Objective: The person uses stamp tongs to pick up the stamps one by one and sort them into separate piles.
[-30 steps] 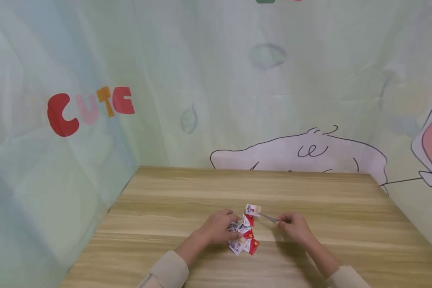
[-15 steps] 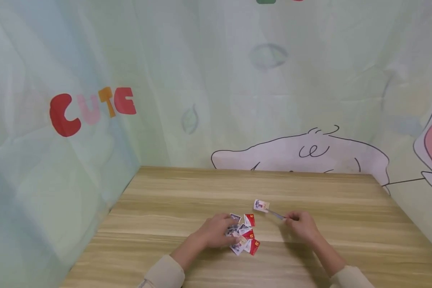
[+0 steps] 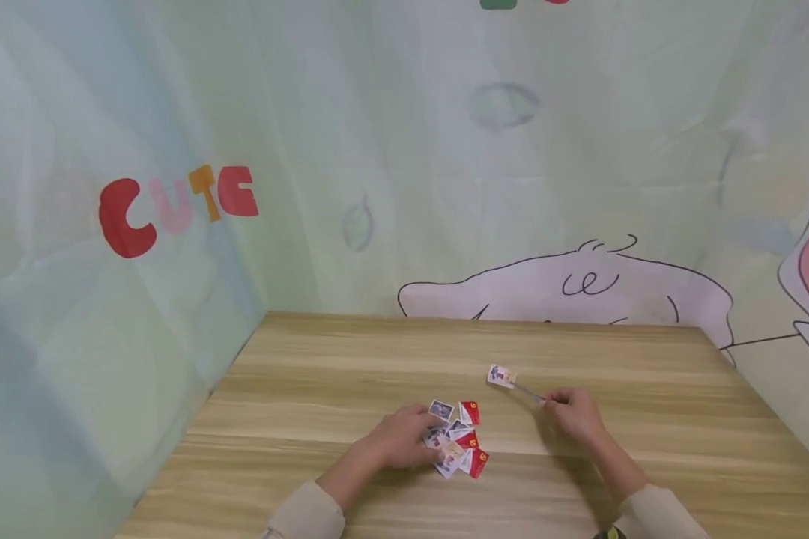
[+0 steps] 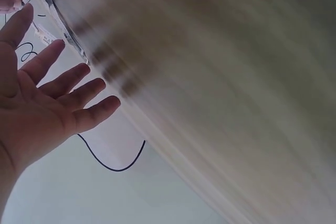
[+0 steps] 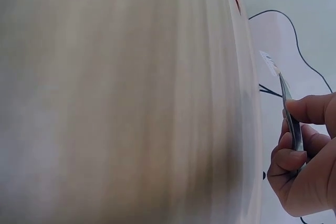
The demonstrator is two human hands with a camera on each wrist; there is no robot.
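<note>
My right hand [image 3: 573, 413] pinches a pair of metal tweezers [image 5: 288, 98] between thumb and fingers. At their tips hangs a small printed stamp [image 3: 501, 376], raised over the table behind the pile. Fingers spread and fairly straight, my left hand [image 3: 402, 436] hovers at the left side of the pile of stamps [image 3: 450, 454], overlapping it in the head view. The pile mixes picture stamps with red-and-white ones, such as a red stamp [image 3: 470, 412] at its back and another red stamp [image 3: 475, 463] at its front. Part of the pile is hidden under my left fingers.
The wood-grain table [image 3: 323, 359] stretches out around both hands. A pale printed cloth [image 3: 350, 150] hangs along its back and left sides, with coloured letters and a cartoon animal outline.
The tweezers and their stamp have moved right and away from the pile, toward the back of the table. My left hand has drawn slightly left, uncovering more of the stamps.
</note>
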